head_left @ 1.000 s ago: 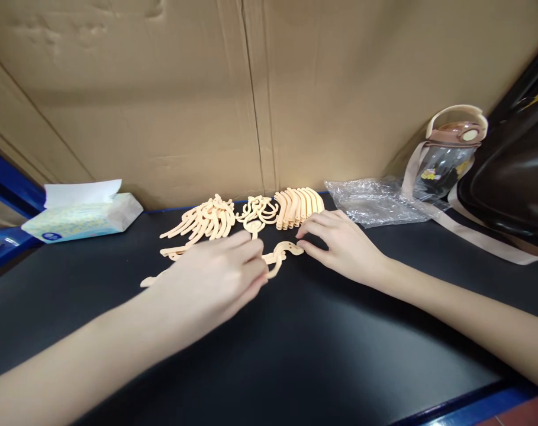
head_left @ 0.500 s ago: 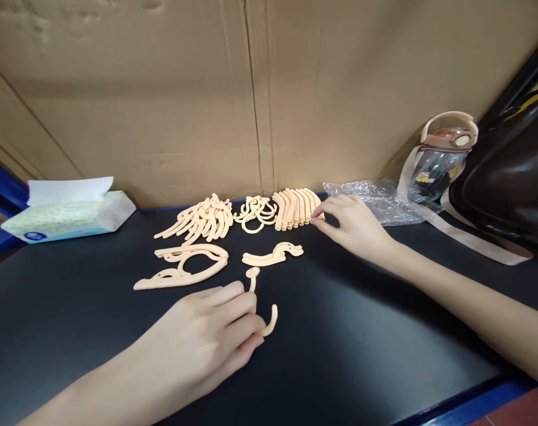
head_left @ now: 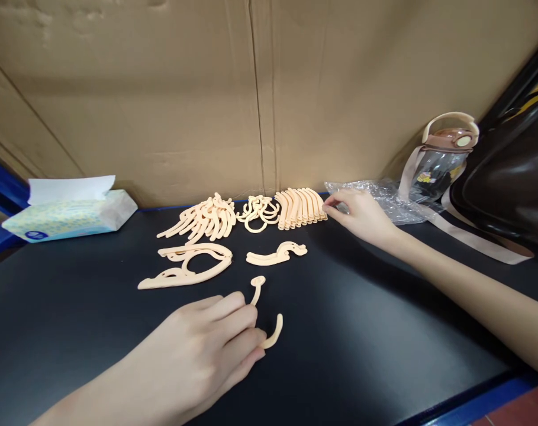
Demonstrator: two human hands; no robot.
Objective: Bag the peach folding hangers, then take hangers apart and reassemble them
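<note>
My left hand (head_left: pixel 215 349) is closed around a cream plastic hanger hook (head_left: pixel 275 332); its round flat end (head_left: pixel 258 281) sticks out above the fingers, and the middle is hidden. My right hand (head_left: pixel 361 216) pinches with thumb and forefinger at the right end of a neat row of curved hanger arms (head_left: pixel 300 207), on the outermost arm. Between the hands lies a short pair of folded hanger arms (head_left: pixel 276 254). To its left rests a folded hanger (head_left: pixel 186 266) with arms and an oval opening.
Behind are a loose pile of hanger arms (head_left: pixel 206 216) and a heap of hooks (head_left: pixel 256 213). A tissue pack (head_left: pixel 68 216) stands left. Clear plastic wrap (head_left: pixel 384 198) and a strapped water bottle (head_left: pixel 446 160) are right. A cardboard wall (head_left: pixel 162 106) closes off the black table's (head_left: pixel 361 355) back.
My right hand has shifted slightly right and back along the end of the row of hanger arms. My left hand has come a little nearer with the hook still in it.
</note>
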